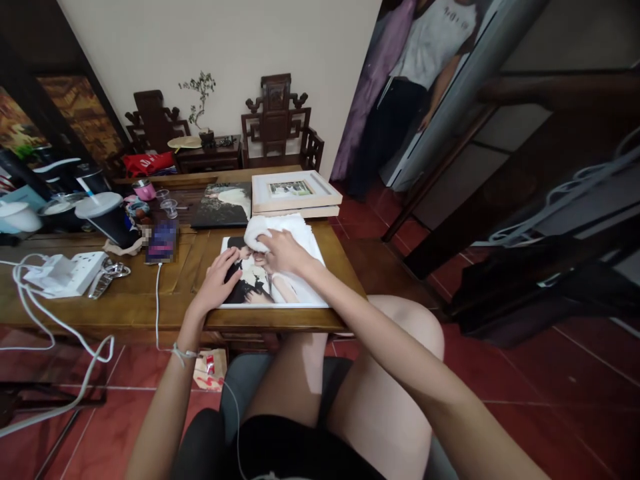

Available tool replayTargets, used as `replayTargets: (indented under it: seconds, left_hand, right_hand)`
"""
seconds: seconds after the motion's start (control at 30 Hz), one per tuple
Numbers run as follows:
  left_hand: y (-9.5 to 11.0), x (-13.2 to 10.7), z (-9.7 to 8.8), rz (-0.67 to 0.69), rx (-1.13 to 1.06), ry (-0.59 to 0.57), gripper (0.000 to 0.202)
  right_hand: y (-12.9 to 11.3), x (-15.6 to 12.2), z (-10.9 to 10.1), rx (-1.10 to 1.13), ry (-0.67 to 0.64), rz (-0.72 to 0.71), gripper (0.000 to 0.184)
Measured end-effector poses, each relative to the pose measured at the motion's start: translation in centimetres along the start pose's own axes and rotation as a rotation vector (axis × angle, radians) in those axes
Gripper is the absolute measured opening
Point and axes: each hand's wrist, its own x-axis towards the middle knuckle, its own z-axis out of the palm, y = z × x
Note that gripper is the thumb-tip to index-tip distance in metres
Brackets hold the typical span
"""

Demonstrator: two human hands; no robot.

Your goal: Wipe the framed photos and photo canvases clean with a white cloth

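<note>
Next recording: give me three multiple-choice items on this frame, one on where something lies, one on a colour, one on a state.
1. Where does the white picture frame lie?
A. On the floor
B. On the far part of the table, beyond the photo print
C. On the person's lap

2. What colour is the cloth under the right hand?
A. White
B. Red
C. Black

3. How does the left hand stand?
A. Lifted clear of the table
B. Closed on the power strip
C. Laid flat on the large photo print

Answers:
1 B, the frame sits stacked at the table's far edge, past the print.
2 A, the bunched cloth reads white against the print.
3 C, palm and spread fingers rest on the print's left part, holding nothing.
</note>
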Motion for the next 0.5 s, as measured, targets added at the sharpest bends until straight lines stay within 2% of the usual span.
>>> replayTargets:
  seconds: [0.07,0.17,0.3,0.37,0.43,0.5]
  left_hand:
    - [0.0,0.0,0.1,0.000,-0.008,0.011,0.050]
    - [-0.1,0.0,0.2,-0.004,-0.007,0.018,0.049]
    - [-0.1,0.1,0.2,-0.008,0.003,0.016,0.050]
    - [0.0,0.1,0.2,-0.008,0.008,0.010,0.050]
    - [0.0,0.1,0.1,-0.007,0.011,0.003,0.050]
    - [0.1,0.1,0.1,-0.007,0.013,-0.002,0.050]
  right_hand:
    - [-0.9,-0.6,0.3,-0.020,0.015,0.017,0.038]
    - [-2.4,-3.7,0.5,-0.033,0.029,-0.021,0.037]
    - [-3.2,-9.0,0.3,0.052,0.064,-0.207,0.035]
    - [-2.9,-10.6,0.1,0.115,0.070,-0.287,0.036]
    - [-2.2,-10.7,0.0,0.151,0.059,-0.304,0.036]
    - [-1.4,-9.3,0.0,0.154,0.020,-0.263,0.038]
